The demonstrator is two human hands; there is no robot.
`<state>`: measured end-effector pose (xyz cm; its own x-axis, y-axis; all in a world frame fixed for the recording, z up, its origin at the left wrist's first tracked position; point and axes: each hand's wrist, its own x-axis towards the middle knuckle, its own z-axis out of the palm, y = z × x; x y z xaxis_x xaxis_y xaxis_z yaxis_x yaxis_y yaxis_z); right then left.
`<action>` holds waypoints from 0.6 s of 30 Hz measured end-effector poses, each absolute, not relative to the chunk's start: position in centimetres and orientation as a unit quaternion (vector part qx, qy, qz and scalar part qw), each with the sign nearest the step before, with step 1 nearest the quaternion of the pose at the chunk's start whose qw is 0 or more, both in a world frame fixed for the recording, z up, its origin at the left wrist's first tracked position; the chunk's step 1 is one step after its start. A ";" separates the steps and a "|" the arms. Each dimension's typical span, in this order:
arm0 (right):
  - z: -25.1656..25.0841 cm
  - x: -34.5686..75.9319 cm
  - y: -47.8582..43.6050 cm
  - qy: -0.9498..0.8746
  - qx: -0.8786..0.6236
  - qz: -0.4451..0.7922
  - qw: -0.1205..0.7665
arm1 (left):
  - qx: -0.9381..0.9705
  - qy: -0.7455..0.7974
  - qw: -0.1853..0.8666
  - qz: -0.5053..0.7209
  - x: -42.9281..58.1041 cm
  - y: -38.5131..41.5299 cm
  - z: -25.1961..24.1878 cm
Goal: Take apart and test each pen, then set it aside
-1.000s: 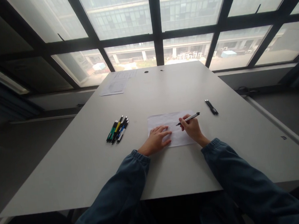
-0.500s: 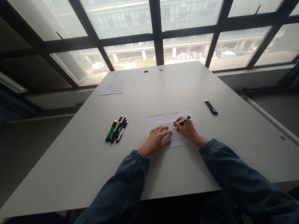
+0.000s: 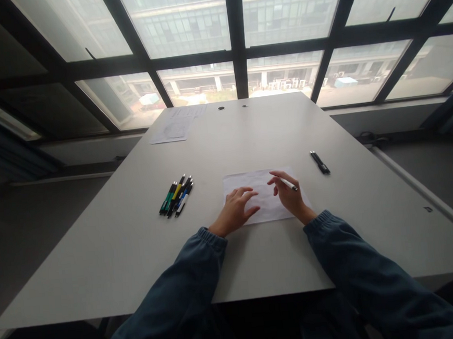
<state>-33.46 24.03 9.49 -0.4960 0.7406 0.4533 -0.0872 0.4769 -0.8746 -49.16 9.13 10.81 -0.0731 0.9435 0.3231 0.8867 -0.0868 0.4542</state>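
Observation:
A white sheet of paper [image 3: 266, 208] lies on the table before me. My left hand [image 3: 236, 208] rests over the sheet's left side, fingers spread and thumb apart, holding nothing. Over the right side is my right hand [image 3: 288, 191], with a white pen [image 3: 289, 184] held between its fingers. The pen's rear end points right and toward me; its writing tip is hidden by the fingers. I cannot make out any marks on the paper.
Left of the paper is a bunch of several pens [image 3: 177, 197] in green, yellow, blue, white and black. Black pens [image 3: 319, 162] lie to the right. Printed sheets [image 3: 170, 129] are at the far left of the white table [image 3: 140, 270], which reaches toward the windows.
My right hand has shifted slightly right and turned, and the pen has swung from pointing up-right to down-right. The left thumb has spread a little from the fingers.

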 end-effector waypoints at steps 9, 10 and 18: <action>10.1 -32.8 22.6 -0.870 -0.143 0.360 0.306 | 0.712 0.524 0.182 0.431 -47.6 9.0 12.0; 10.0 -32.9 22.5 -0.872 -0.142 0.363 0.296 | 0.719 0.520 0.184 0.424 -47.5 9.0 11.9; 9.1 -33.2 22.3 -0.877 -0.085 0.399 0.253 | 0.732 0.507 0.163 0.424 -47.5 9.2 11.6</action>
